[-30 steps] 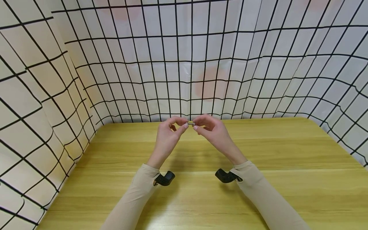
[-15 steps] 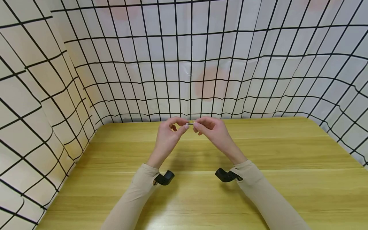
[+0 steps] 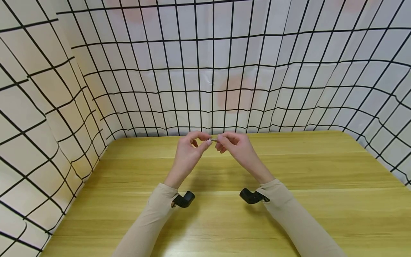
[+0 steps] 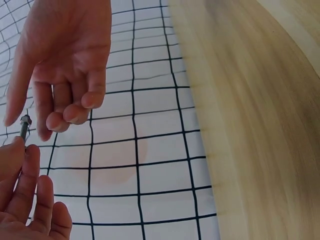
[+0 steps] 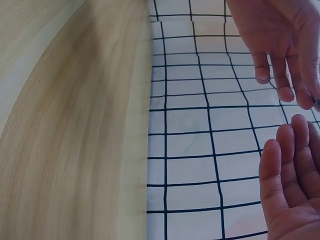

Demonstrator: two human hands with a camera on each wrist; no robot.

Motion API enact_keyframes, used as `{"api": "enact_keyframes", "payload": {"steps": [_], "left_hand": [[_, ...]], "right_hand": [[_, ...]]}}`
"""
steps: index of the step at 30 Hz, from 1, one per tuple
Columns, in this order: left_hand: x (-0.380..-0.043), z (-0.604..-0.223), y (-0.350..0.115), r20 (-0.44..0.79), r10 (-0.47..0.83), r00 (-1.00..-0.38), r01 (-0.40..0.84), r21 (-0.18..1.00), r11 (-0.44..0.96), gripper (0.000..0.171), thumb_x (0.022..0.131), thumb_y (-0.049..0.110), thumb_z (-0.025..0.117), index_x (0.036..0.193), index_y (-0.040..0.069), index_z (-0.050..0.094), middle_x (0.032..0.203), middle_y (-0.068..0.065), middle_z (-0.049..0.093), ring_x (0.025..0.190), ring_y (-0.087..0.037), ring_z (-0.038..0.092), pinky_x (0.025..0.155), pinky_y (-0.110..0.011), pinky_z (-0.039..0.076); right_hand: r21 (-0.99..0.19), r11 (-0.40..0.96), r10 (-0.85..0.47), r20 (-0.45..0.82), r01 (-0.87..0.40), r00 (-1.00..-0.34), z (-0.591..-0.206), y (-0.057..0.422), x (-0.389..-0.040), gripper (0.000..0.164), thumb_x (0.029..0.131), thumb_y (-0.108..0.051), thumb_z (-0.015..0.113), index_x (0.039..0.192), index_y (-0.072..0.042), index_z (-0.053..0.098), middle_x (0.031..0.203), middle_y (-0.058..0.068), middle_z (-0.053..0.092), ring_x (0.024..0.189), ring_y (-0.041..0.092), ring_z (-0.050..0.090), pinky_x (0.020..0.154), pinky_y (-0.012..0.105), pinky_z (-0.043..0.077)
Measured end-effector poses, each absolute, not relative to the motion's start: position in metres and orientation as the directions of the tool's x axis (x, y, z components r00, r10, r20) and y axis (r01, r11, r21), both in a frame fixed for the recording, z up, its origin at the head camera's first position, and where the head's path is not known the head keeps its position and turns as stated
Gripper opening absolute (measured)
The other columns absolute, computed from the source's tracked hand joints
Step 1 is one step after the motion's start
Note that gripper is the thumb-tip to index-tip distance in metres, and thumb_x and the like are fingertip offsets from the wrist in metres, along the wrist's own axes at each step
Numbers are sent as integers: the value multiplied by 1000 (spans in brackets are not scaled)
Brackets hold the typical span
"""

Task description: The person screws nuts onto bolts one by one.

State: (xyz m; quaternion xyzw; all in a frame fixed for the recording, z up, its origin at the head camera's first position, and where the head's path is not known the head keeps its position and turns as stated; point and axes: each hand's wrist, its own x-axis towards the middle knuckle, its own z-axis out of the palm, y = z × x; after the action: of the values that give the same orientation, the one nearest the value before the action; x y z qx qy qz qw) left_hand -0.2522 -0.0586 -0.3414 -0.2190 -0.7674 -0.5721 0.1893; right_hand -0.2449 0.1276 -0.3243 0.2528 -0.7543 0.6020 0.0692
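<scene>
A small metal bolt (image 4: 24,131) with a nut (image 4: 26,120) at its far end is held up above the far part of the table. My left hand (image 3: 188,149) pinches the bolt between thumb and index finger; in the left wrist view it juts out past the fingertips. Facing it, my right hand (image 3: 238,145) has its thumb and index finger spread on either side of the nut, with a gap showing in the left wrist view. In the head view the right thumb overlaps the bolt's end. The right hand's other fingers are loosely bent.
The wooden table (image 3: 218,221) extends below both hands. White sheeting (image 3: 244,53) with a black grid stands behind its far edge and along both sides. A black wrist mount (image 3: 184,199) sticks out from the left sleeve, another mount (image 3: 253,196) from the right.
My right thumb has slid up and right across the bolt's end, and the right fingers sit slightly lower. The left hand keeps its pinch with barely any movement.
</scene>
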Motion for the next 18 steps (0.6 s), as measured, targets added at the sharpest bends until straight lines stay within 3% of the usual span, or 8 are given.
{"api": "enact_keyframes", "payload": {"steps": [5,9,14,18], "left_hand": [[-253,-342,-59,548,114,-829,557,792,249,7,90,10,73,97,8,74,95,-1,68,92,-22,57,74,-34,40],[-255,-343,-59,543,107,-833,551,798,245,7,90,9,73,97,7,74,94,0,68,90,-17,56,74,-35,40],[-256,-343,-60,542,98,-834,549,802,234,8,90,7,73,97,6,74,94,0,68,89,-14,56,73,-35,40],[-256,-344,-60,545,91,-833,550,804,227,7,89,9,73,96,8,75,94,-2,69,89,-15,57,73,-34,40]], "right_hand": [[-882,155,-316,382,-445,-868,-323,128,-244,25,103,-15,53,114,5,64,99,25,65,91,42,61,78,41,54],[-873,166,-330,389,-458,-860,-321,129,-243,32,99,-10,60,129,1,58,109,26,63,95,35,60,79,39,53],[-861,179,-312,409,-475,-858,-319,129,-241,32,94,-7,66,126,-3,59,114,20,64,102,26,59,87,38,50],[-857,179,-295,421,-483,-858,-320,129,-241,23,93,-6,68,116,-3,64,110,17,65,101,24,60,88,38,50]]}}
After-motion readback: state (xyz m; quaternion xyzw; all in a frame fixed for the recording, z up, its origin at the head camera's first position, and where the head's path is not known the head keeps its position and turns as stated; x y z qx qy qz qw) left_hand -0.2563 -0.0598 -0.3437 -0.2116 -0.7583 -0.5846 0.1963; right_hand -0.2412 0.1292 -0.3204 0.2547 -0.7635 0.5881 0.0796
